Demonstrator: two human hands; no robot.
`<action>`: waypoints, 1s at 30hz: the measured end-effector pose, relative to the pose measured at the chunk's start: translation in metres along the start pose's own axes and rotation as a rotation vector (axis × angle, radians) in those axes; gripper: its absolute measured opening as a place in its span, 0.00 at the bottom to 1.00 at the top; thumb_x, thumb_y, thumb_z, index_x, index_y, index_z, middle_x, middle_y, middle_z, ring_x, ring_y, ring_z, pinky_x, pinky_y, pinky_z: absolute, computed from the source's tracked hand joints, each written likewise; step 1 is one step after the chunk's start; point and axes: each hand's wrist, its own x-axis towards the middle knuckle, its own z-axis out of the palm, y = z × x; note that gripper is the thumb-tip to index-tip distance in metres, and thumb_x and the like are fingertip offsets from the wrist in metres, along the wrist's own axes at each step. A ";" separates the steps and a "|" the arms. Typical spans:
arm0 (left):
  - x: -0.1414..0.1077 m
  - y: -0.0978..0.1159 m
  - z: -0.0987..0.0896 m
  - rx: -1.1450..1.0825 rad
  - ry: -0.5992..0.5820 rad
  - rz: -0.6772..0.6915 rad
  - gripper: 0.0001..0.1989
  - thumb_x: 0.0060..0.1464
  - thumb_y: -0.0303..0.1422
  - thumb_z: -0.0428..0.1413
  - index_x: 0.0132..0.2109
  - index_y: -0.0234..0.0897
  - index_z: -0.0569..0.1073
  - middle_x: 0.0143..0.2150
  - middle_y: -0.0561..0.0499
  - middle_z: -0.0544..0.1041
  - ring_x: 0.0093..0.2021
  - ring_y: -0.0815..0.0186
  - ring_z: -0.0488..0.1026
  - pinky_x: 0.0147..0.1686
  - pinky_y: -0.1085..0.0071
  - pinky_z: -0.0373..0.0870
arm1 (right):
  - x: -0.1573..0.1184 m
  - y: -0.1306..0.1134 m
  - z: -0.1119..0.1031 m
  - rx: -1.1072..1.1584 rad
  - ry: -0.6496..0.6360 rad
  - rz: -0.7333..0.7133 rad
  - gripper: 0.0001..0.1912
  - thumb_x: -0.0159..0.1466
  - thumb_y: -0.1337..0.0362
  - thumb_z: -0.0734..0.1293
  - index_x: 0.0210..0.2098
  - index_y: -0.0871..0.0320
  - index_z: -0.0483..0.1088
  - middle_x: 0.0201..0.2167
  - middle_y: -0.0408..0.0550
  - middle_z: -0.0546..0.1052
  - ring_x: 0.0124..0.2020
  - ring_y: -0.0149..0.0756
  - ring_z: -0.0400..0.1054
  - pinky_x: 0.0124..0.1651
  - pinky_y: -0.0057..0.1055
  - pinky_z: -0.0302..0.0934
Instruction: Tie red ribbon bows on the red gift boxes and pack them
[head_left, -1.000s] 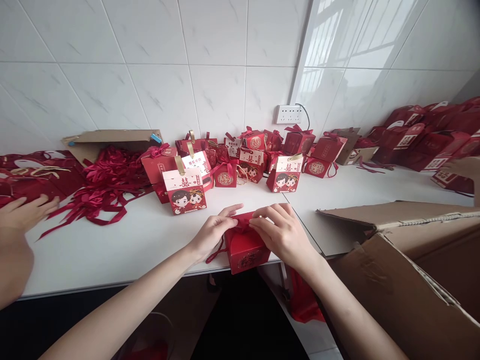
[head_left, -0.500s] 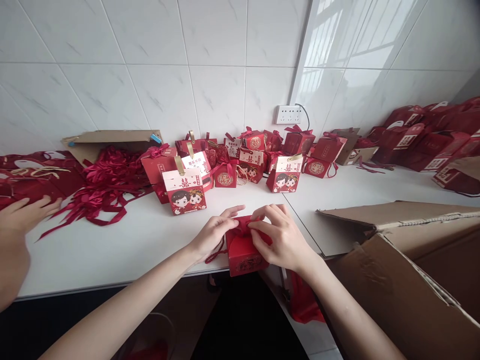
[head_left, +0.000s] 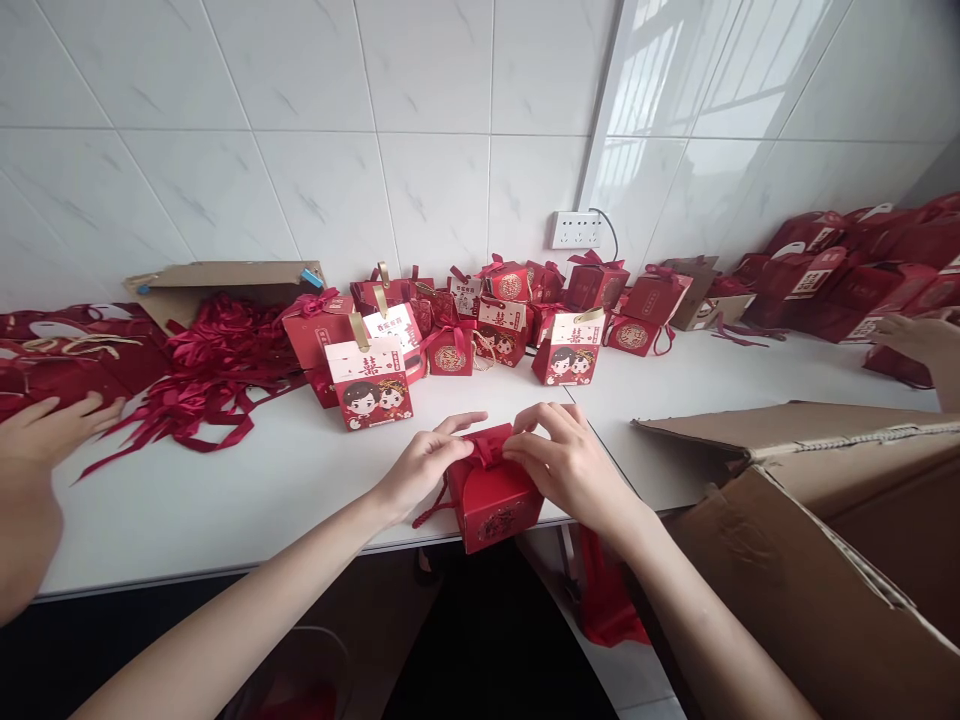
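Observation:
A red gift box [head_left: 499,505] with a dark printed emblem on its front sits at the table's near edge, partly overhanging it. On its top is a red ribbon bow [head_left: 489,450]. From the left, my left hand [head_left: 427,465] pinches one side of the bow between thumb and finger. My right hand [head_left: 559,455] pinches the bow's other side, its fingertips pressed together. A twisted red cord handle [head_left: 431,510] hangs at the box's left side.
Several finished red boxes, among them a couple-print box [head_left: 369,385], stand along the wall. Loose ribbons [head_left: 210,390] lie at left near another person's hand [head_left: 56,430]. A large cardboard carton [head_left: 750,540] is at right, with another hand [head_left: 919,340] beyond it.
My right hand has shifted slightly up and right, and the bow shows more fully spread. The box has turned a little. Another person's hand has appeared at the far right.

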 end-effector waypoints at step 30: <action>-0.003 0.010 -0.004 0.514 0.070 0.108 0.18 0.54 0.39 0.48 0.21 0.39 0.73 0.59 0.51 0.68 0.60 0.52 0.60 0.57 0.58 0.59 | -0.004 0.002 -0.012 -0.124 -0.046 -0.019 0.10 0.65 0.71 0.61 0.29 0.58 0.72 0.33 0.47 0.71 0.32 0.32 0.62 0.40 0.34 0.52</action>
